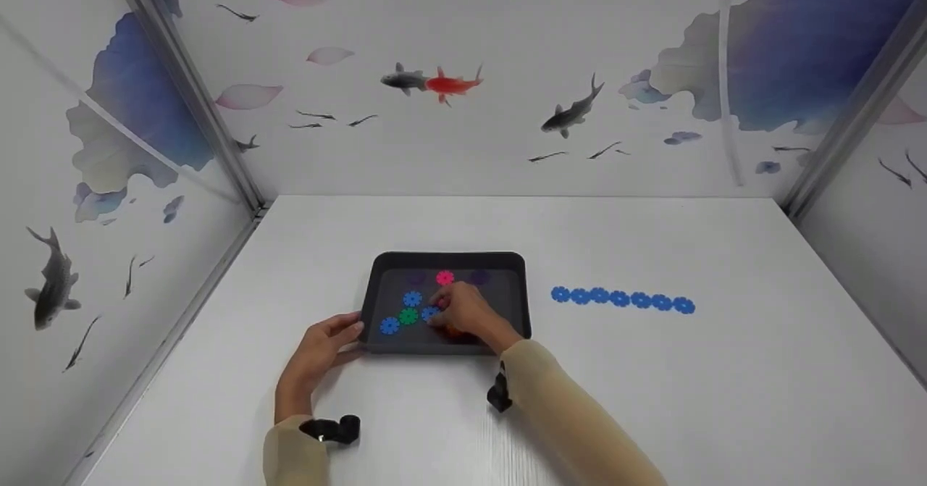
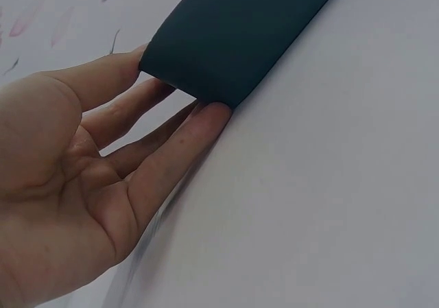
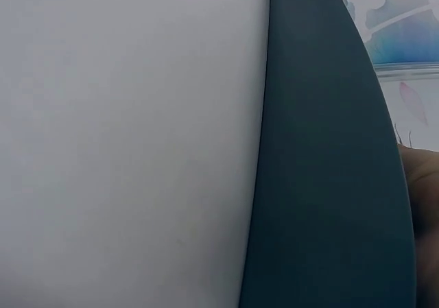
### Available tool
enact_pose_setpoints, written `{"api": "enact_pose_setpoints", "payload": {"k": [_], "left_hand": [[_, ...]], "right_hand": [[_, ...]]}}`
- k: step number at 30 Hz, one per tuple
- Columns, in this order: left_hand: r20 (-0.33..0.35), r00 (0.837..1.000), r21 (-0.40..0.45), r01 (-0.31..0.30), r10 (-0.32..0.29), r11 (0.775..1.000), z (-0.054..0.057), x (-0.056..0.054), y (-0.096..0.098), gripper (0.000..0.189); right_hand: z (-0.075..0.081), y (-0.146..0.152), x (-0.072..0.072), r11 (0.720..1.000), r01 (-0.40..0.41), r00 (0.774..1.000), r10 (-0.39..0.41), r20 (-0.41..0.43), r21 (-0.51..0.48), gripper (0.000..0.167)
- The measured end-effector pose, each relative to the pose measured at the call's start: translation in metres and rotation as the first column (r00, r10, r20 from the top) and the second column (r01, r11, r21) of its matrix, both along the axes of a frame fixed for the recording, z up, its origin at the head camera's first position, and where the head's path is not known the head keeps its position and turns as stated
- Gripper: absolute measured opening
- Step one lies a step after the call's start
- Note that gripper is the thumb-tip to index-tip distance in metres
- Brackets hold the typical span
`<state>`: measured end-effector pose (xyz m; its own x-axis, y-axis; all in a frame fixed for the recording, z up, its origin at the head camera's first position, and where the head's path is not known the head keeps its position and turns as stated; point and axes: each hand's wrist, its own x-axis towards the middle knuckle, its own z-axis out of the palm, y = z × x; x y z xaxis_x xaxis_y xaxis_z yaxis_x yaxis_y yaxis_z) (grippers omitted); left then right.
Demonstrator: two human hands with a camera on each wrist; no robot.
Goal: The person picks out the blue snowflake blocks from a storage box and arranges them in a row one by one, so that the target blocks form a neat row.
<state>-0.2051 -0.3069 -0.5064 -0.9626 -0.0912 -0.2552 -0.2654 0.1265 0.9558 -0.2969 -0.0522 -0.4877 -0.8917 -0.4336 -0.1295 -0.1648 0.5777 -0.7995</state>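
Note:
My right hand [image 1: 467, 311] reaches into a dark rectangular tray [image 1: 447, 260]. Its thumb and forefinger are curled at a blue flower-shaped disc [image 1: 429, 313], pinching it near the tray floor. To its left lie a green disc [image 1: 408, 316] and two more blue ones, a nearer blue disc [image 1: 389, 325] and a farther blue disc [image 1: 412, 298]. A pink disc [image 1: 445, 277] sits toward the back, flanked by dark purple discs [image 1: 479, 277]. My left hand [image 2: 89, 157] holds the tray's near left corner, thumb at the rim and fingertips along the lower edge. Orange pieces beneath my right hand are partly hidden.
On the white table [image 1: 724, 384], right of the tray, several blue discs [image 1: 621, 298] form a nearly straight row, edge to edge. White panels with painted fish [image 1: 452, 84] enclose the table at the back and sides.

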Motion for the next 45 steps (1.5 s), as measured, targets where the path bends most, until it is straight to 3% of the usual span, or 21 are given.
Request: {"api": "enact_pose_setpoints", "payload": {"k": [23,45], "left_hand": [[0.003,1.0,0.006,-0.001,0.001,1.0,0.0006,-0.0035,-0.0006,0.049],[0.012,1.0,0.03,-0.006,0.006,1.0,0.0014,-0.0008,-0.0009,0.048]], "right_hand": [[-0.0012,-0.0016,-0.006,0.99,-0.028,0.984,0.051,-0.169,0.14,0.03],[-0.0034,-0.0048,-0.0045,0.964,-0.039,0.969,0.101,-0.226,0.265,0.036]]}}
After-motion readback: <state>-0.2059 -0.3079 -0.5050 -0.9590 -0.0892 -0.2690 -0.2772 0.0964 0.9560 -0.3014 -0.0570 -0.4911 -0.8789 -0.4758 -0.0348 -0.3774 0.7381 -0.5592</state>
